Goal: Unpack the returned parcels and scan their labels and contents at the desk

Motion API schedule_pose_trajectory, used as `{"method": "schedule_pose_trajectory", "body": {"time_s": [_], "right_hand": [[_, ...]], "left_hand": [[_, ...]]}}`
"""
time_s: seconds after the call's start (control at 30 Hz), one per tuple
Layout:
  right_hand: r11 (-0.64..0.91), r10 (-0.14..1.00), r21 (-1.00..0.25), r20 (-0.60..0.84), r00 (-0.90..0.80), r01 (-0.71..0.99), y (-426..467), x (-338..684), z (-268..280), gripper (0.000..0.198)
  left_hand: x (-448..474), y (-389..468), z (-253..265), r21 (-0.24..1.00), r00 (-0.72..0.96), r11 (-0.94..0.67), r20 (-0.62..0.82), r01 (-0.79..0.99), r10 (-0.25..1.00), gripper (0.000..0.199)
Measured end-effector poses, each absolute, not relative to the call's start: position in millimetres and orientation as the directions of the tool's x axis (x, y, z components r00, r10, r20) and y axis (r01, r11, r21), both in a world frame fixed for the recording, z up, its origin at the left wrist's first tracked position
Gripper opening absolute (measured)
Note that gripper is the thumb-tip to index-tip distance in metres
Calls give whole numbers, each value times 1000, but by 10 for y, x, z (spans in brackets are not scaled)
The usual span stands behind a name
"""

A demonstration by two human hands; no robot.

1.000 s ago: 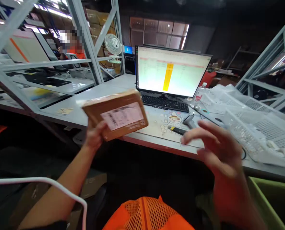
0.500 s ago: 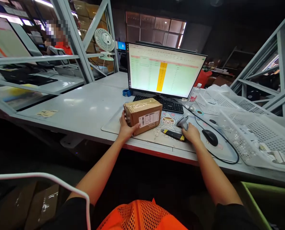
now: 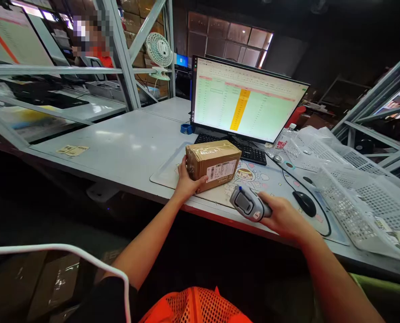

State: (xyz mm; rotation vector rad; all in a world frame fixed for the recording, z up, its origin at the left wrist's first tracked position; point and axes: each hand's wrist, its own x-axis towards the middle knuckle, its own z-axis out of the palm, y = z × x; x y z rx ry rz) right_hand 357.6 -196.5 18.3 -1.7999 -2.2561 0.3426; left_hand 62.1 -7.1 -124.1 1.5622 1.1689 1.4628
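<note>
A taped cardboard box (image 3: 216, 159) with a white barcode label (image 3: 221, 170) on its near side rests on the desk mat. My left hand (image 3: 187, 181) grips its left end, thumb along the front face and fingers round the side. In my right hand (image 3: 280, 213) is a grey handheld barcode scanner (image 3: 249, 203), held by its handle above the desk's front edge. The scanner's head points left, towards the box but apart from it. The utility knife that lay on the mat is hidden behind the scanner and hand.
Behind the box stand a keyboard (image 3: 258, 155) and a monitor (image 3: 247, 101) showing a spreadsheet. To the right are a black mouse (image 3: 304, 203), a cable, a water bottle (image 3: 289, 132) and white plastic baskets (image 3: 348, 215). A blue tape roll (image 3: 186, 129) sits left of the monitor.
My right hand has lifted the scanner off the mat and brought it closer to me. My left hand has stayed on the box. The view has shifted slightly.
</note>
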Motion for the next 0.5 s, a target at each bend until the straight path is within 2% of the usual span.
{"method": "schedule_pose_trajectory", "body": {"time_s": [0.1,0.2,0.37,0.5], "right_hand": [[236,970,-281,22,-240,930,-1975,3448,192,36],[171,985,-278,40,-166,945,-1806,3579,61,41],[-99,992,-186,62,112,978,-1344,4086,-265,50],[-351,934,-93,28,355,932,-1043,4360,-558,52]], "left_hand": [[626,-109,-1187,921,-43,-359,369,154,929,125],[629,-146,-1155,929,-27,-331,340,164,940,126],[537,-182,-1100,952,53,-202,195,230,979,139],[240,-128,-1030,958,139,-203,177,202,974,139]]}}
